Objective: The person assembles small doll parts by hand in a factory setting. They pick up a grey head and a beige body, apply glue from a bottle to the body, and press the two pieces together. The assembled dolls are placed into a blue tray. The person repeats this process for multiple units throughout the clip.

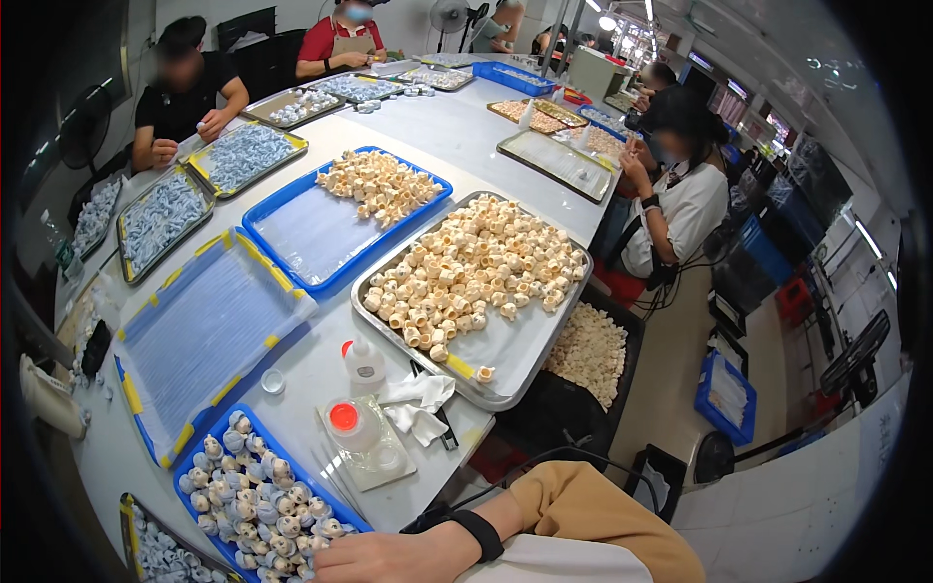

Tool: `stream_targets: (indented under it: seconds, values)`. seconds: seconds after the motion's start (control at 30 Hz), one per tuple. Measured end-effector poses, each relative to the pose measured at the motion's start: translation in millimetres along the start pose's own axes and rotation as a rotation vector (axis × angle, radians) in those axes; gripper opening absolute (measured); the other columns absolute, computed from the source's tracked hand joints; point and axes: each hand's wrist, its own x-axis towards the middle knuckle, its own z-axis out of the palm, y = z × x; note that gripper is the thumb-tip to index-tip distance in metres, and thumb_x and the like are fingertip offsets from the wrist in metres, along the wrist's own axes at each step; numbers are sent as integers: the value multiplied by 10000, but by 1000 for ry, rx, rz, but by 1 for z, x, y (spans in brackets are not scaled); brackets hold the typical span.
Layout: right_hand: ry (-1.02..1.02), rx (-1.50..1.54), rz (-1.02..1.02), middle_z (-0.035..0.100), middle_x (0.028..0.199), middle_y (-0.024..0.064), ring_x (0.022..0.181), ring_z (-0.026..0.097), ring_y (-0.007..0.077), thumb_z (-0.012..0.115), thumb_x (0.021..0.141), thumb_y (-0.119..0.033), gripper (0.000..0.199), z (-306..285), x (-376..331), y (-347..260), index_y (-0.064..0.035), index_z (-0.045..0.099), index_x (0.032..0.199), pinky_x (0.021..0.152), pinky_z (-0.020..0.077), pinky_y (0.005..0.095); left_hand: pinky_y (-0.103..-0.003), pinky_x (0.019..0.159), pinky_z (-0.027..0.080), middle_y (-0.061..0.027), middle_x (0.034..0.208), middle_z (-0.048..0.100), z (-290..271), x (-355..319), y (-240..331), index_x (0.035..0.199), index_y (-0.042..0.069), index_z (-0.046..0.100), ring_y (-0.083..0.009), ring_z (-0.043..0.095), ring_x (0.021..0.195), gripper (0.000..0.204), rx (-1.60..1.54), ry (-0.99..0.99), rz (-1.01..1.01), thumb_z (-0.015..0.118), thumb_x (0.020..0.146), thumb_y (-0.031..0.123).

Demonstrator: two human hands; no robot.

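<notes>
My right hand (398,556) reaches in from the lower right, a black band round its wrist. It lies over the near right corner of a blue tray (216,428). Its fingers are bent downward, and their tips are cut off by the lower edge, so what they hold, if anything, is hidden. Inside that tray lie many small doll-like heads (255,500), cream with light blue parts. Beside the hand, a flat pale pad (389,468) carries a clear jar with a red top (352,426), and thin metal tools (335,473) lie alongside. My left hand is out of view.
A metal tray (525,355) of hollow cream pieces stands ahead, past a squeeze bottle (363,361) and crumpled white tissue (418,406). Left are a blue tray with yellow tape (209,335) and another blue tray (301,228). A co-worker (680,194) sits at right; others sit farther off.
</notes>
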Motion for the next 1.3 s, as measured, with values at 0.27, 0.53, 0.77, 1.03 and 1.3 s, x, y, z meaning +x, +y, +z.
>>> stream_targets:
  seconds: [0.27, 0.53, 0.77, 1.03, 1.3]
  values:
    - [78, 175, -17, 536, 842, 93, 703, 513, 256, 544, 832, -87, 102, -3, 2, -1, -50, 588, 916, 585, 418, 340, -196, 475, 317, -5, 650, 487, -3, 6, -6, 989, 54, 491, -52, 405, 531, 243, -20, -121, 134, 563, 863, 249]
    - [99, 248, 110, 585, 990, 164, 757, 581, 234, 703, 657, -80, 376, -61, -25, -1, -51, 606, 1019, 623, 469, 321, -286, 387, 448, -140, 670, 430, -14, 12, 2, 934, -4, 387, -203, 475, 498, 254, -478, 77, 281, 500, 867, 214]
    - [108, -525, 683, 584, 811, 104, 674, 552, 208, 642, 616, 58, 250, -95, -14, -2, -13, 629, 856, 579, 437, 297, -279, 339, 420, -152, 724, 451, -11, 8, 6, 1179, 5, 401, -180, 473, 457, 381, -792, 351, 245, 364, 912, 274]
    - [-169, -556, 737, 583, 822, 79, 716, 525, 232, 633, 604, 51, 284, -83, -19, 16, -39, 624, 873, 602, 423, 308, -272, 347, 418, -132, 744, 449, -13, 11, 3, 1185, 25, 400, -171, 474, 489, 361, -792, 321, 219, 361, 915, 260]
    - [-214, -589, 721, 573, 813, 74, 715, 520, 237, 632, 614, 49, 256, -81, -19, 19, -42, 616, 853, 597, 422, 313, -264, 375, 421, -121, 742, 450, -13, 13, 0, 1089, 24, 407, -165, 481, 508, 297, -687, 307, 334, 389, 911, 261]
